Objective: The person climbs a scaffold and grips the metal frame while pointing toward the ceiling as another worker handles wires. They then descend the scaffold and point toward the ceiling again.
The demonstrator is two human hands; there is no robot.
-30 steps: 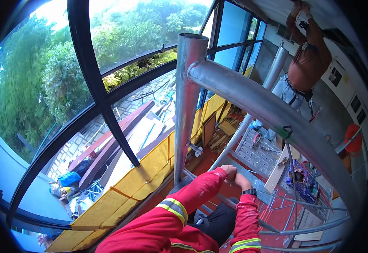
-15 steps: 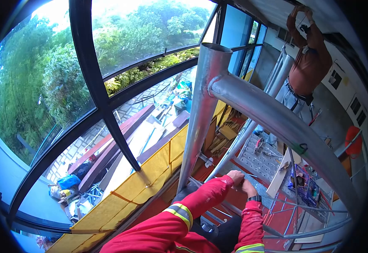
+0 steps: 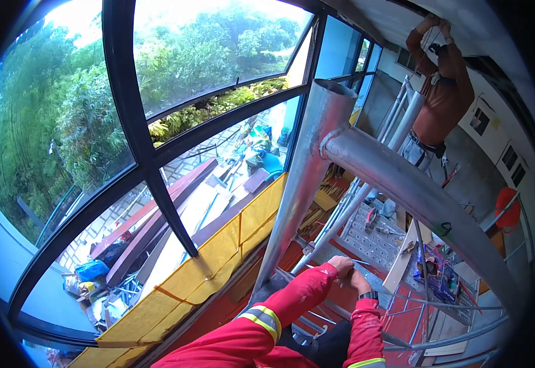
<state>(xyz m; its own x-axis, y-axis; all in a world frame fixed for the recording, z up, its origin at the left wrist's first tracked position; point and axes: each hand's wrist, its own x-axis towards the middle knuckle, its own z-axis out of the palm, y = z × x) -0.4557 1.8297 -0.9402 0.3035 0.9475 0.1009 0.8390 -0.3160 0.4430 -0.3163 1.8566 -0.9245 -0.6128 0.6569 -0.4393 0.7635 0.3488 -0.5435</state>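
My left hand (image 3: pixel 341 266) and my right hand (image 3: pixel 359 283) are close together, low in the middle of the head view, both with curled fingers. A thin pale piece seems to stick out beside the left fingers, but too little of it shows to name it. Whatever lies between the fingers is hidden. A dark wristwatch (image 3: pixel 368 295) is on my right wrist, below the red sleeve. Just left of and above the hands rises a thick metal scaffold post (image 3: pixel 299 184), with a curved scaffold tube (image 3: pixel 402 172) running off to the right.
Below is a perforated metal platform (image 3: pixel 368 239) carrying tools and a purple box (image 3: pixel 437 273). Another person (image 3: pixel 442 104) stands beyond the tube, arms raised to the ceiling. Dark-framed windows (image 3: pixel 148 156) and yellow sheeting (image 3: pixel 175 294) line the left. A red helmet-like object (image 3: pixel 508 208) hangs at right.
My view has shifted slightly, so the scaffold post appears farther right and lower. My hands stay together in nearly the same place and pose. The other person's arms remain raised.
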